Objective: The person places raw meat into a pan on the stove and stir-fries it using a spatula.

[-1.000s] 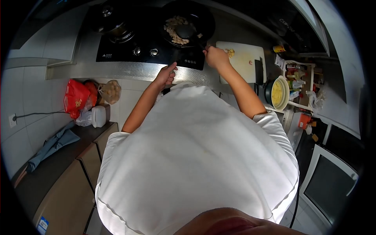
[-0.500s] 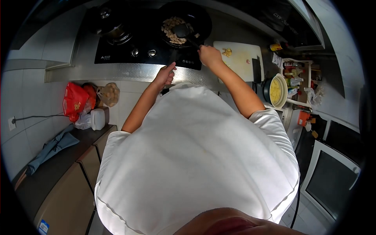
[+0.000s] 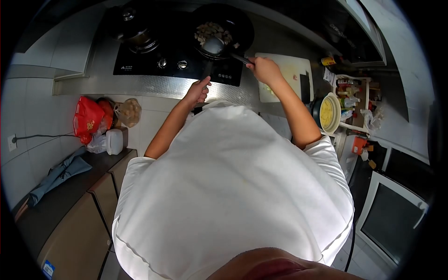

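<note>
A dark wok [image 3: 243,29] sits on the right burner of the black gas stove [image 3: 140,65]. Pale, light-brown pieces of food [image 3: 205,31], possibly meat, are heaped in it. My left hand [image 3: 198,91] is closed around the wok's handle [image 3: 208,70], which points toward me. In my right hand [image 3: 266,71] is the handle of a spatula [image 3: 213,45]; its head is in the wok at the near edge of the food, its face catching the light. Part of a white cutting board [image 3: 284,60] is hidden behind my right hand and forearm.
A lidded pot [image 3: 135,35] occupies the left burner. Right of the board, a cream colander [image 3: 330,129] holds yellow pieces, near a rack of bottles [image 3: 347,88]. A range hood [image 3: 345,32] overhangs the upper right. Bags, including a red one [image 3: 87,116], are at left.
My right hand has moved right and slightly down. The spatula's head has drawn toward me and turned, now looking brighter. My left hand keeps its hold on the wok handle.
</note>
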{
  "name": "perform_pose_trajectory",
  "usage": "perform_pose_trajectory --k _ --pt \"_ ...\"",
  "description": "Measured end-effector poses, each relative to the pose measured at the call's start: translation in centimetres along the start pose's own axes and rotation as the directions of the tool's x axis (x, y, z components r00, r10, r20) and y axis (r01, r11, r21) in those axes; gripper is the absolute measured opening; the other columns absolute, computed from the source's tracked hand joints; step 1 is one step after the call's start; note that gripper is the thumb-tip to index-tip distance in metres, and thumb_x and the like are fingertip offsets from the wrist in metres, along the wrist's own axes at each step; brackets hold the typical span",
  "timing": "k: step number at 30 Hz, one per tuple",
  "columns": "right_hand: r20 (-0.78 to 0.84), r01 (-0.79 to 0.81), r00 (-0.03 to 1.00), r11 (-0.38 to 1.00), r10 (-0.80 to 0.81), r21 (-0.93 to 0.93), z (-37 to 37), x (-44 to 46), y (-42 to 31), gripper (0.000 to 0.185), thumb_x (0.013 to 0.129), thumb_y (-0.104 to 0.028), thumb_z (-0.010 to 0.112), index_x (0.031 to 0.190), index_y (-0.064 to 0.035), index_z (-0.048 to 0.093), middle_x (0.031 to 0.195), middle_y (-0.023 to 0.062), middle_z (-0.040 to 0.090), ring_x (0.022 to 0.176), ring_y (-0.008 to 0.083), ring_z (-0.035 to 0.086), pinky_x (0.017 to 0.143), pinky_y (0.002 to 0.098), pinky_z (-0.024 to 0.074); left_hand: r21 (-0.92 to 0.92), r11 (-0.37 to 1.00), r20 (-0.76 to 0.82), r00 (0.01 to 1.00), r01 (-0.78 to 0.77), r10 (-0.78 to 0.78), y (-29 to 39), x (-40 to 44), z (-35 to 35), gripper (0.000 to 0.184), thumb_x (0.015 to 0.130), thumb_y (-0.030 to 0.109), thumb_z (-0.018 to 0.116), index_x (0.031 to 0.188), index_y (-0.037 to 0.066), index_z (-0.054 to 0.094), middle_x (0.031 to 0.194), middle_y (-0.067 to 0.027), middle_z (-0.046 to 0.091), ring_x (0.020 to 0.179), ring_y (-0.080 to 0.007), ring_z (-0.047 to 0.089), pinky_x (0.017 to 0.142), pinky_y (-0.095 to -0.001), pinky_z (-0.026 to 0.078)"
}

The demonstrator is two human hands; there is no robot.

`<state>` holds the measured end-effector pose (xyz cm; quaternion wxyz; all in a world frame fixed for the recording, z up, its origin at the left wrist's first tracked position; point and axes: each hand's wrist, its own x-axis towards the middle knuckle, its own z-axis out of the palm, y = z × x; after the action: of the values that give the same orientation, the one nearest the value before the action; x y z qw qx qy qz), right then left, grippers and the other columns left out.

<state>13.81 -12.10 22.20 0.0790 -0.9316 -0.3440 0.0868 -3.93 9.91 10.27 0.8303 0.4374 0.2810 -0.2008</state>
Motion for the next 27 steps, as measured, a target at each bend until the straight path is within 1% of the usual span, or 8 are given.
perform_pose_trajectory --k 5,7,10,13,14,16,20,27 --pt "-0.022 -0.137 0.991 0.98 0.136 -0.142 2.5 0.9 0.5 0.029 0.095 -0.037 0.058 0.105 -0.0138 0.072 0.088 0.0156 0.071 0.084 0.0369 0.069 0.074 0.0486 0.0546 0.004 1.0 -0.024 1.0 0.01 -0.009 -0.1 0.0 0.1 0.04 0.096 0.05 0.06 0.099 0.011 0.051 0.061 0.0081 0.033 0.046 -0.0026 0.023 0.04 -0.02 0.016" --pt "0.008 -0.214 0.976 0.966 0.217 -0.143 2.3 1.6 0.3 0.032 0.097 -0.038 0.054 0.112 -0.0144 0.07 0.092 0.0171 0.071 0.086 0.037 0.068 0.076 0.0487 0.0545 -0.001 1.0 -0.01 1.0 0.009 -0.009 0.0 0.0 0.0 0.041 0.096 0.05 0.06 0.099 0.011 0.051 0.061 0.008 0.033 0.046 -0.0025 0.023 0.04 -0.02 0.016" --pt "-0.101 -0.2 0.975 0.98 0.2 0.009 1.4 1.5 -0.6 0.033 0.096 -0.04 0.056 0.103 -0.0105 0.07 0.092 0.0163 0.072 0.088 0.038 0.069 0.076 0.05 0.0545 0.003 1.0 -0.013 1.0 0.003 -0.003 0.0 0.0 0.0 0.04 0.096 0.05 0.06 0.099 0.011 0.051 0.061 0.0081 0.033 0.046 -0.0025 0.022 0.04 -0.0202 0.016" --pt "-0.111 -0.197 0.972 0.976 0.207 0.092 2.4 3.1 -1.9 0.035 0.097 -0.04 0.054 0.105 -0.0093 0.07 0.098 0.0171 0.071 0.093 0.0385 0.068 0.079 0.0502 0.0543 0.007 1.0 -0.029 1.0 0.01 -0.01 0.2 -0.3 0.3 0.04 0.096 0.049 0.06 0.098 0.011 0.05 0.06 0.0082 0.032 0.046 -0.0026 0.022 0.04 -0.0204 0.015" --pt "-0.112 -0.199 0.972 0.976 0.209 0.093 3.5 4.0 -1.9 0.035 0.097 -0.04 0.054 0.105 -0.0093 0.07 0.098 0.0171 0.071 0.093 0.0385 0.068 0.079 0.0502 0.0543 0.008 1.0 -0.028 1.0 0.011 -0.011 0.2 -0.2 0.2 0.04 0.096 0.049 0.06 0.098 0.011 0.05 0.06 0.0082 0.032 0.046 -0.0026 0.022 0.04 -0.0204 0.015" --pt "0.039 -0.248 0.968 0.968 0.246 0.037 5.4 5.2 -2.7 0.034 0.098 -0.039 0.052 0.107 -0.0126 0.071 0.099 0.0178 0.071 0.095 0.0376 0.067 0.081 0.0489 0.0541 -0.015 1.0 0.001 1.0 0.013 -0.013 0.2 -0.1 0.1 0.039 0.096 0.048 0.06 0.098 0.011 0.05 0.06 0.0083 0.031 0.045 -0.0027 0.021 0.039 -0.0206 0.015" --pt "0.031 -0.256 0.967 0.964 0.254 0.076 5.6 4.6 -3.9 0.034 0.098 -0.036 0.053 0.101 -0.008 0.071 0.104 0.0185 0.071 0.099 0.0388 0.067 0.083 0.0501 0.0537 -0.015 1.0 0.001 1.0 0.003 -0.003 0.2 -0.2 0.2 0.039 0.096 0.048 0.06 0.098 0.011 0.05 0.06 0.0083 0.031 0.045 -0.0027 0.021 0.039 -0.0207 0.015" --pt "0.066 -0.245 0.968 0.969 0.242 0.04 5.3 4.4 -4.0 0.033 0.098 -0.033 0.053 0.098 -0.0069 0.072 0.1 0.0187 0.071 0.097 0.0388 0.068 0.082 0.0483 0.054 -0.026 1.0 0.016 1.0 0.004 -0.004 0.0 -0.1 0.1 0.039 0.096 0.049 0.06 0.099 0.011 0.05 0.06 0.0082 0.031 0.045 -0.0028 0.021 0.039 -0.0205 0.015"
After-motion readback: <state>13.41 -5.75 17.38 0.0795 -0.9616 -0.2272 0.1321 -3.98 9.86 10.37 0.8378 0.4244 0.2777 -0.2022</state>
